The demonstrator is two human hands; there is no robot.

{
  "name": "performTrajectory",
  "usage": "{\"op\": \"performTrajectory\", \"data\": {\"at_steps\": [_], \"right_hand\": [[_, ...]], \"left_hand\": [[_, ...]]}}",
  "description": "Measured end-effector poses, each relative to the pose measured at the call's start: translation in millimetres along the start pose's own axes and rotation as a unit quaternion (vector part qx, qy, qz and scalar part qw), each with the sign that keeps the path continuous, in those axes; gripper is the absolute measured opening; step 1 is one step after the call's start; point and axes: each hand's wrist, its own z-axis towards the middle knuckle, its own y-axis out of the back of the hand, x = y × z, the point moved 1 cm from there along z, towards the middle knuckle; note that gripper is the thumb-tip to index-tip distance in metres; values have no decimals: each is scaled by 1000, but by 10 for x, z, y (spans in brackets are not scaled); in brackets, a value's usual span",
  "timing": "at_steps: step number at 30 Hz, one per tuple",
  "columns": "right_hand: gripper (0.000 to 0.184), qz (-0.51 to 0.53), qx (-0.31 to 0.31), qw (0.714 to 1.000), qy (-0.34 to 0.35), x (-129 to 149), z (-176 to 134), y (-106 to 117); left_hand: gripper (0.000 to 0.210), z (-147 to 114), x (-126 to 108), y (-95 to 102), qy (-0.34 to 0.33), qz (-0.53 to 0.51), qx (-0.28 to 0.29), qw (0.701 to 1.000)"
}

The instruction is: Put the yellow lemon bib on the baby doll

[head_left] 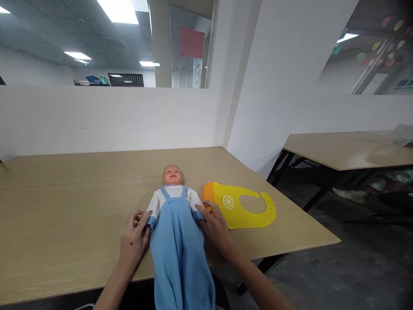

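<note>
Presently, a baby doll (pixel 180 239) lies face up on the desk (pixel 80 224), legs past the near edge. Dressing, as judged, is complete: white shirt (pixel 174 191) on, blue bib overalls (pixel 169 211) up, both straps over the shoulders. The left hand's (pixel 134 237) fingers are narrow, holding one sleeve cuff; the right hand's (pixel 216 224) fingers likewise hold the opposite one. Just beside, off the doll, the yellow silicone bib (pixel 232 213) lies flat, neck strap ends unjoined. Its orange catch pocket (pixel 208 191) (partly behind the right hand) is the sole container noted; contents, if any, cannot be determined.
</note>
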Motion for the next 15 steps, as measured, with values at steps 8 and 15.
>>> {"op": "performTrajectory", "data": {"at_steps": [8, 15], "right_hand": [[21, 21, 19, 995, 99, 24, 1, 51], [19, 150, 5, 989, -5, -4, -71, 161]], "left_hand": [[35, -28, 22, -22, -7, -1, -12, 1000], [36, -16, -37, 42, 28, -74, 2, 997]]}}
